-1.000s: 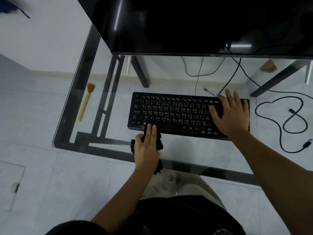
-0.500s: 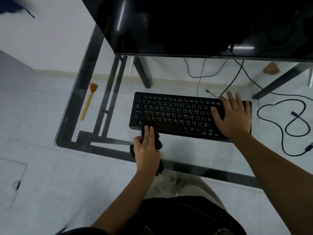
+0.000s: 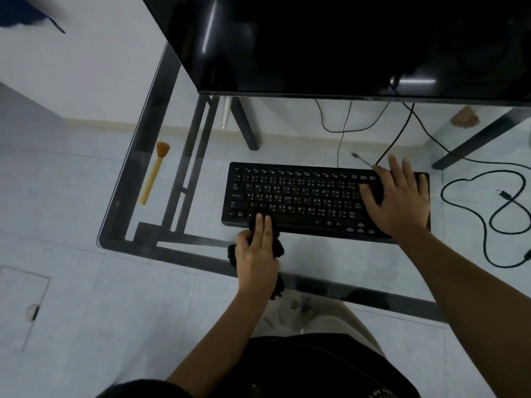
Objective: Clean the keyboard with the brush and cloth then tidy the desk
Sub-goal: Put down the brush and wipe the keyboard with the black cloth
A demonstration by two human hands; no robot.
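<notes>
A: Where's the keyboard (image 3: pixel 301 196)?
B: Flat on the glass table (image 3: pixel 344 262), near its front edge, below the monitor (image 3: pixel 344 41).
A: And the left hand (image 3: pixel 255 259)?
B: Its grip is pressed down on the black cloth (image 3: pixel 277 247), two fingers extended onto the keyboard's front-left corner.
A: The right hand (image 3: pixel 398 199)?
B: Its grip is spread, palm flat on the keyboard's right end.
A: The brush (image 3: pixel 153 175)?
B: Lying well apart, by the table's left edge.
</notes>
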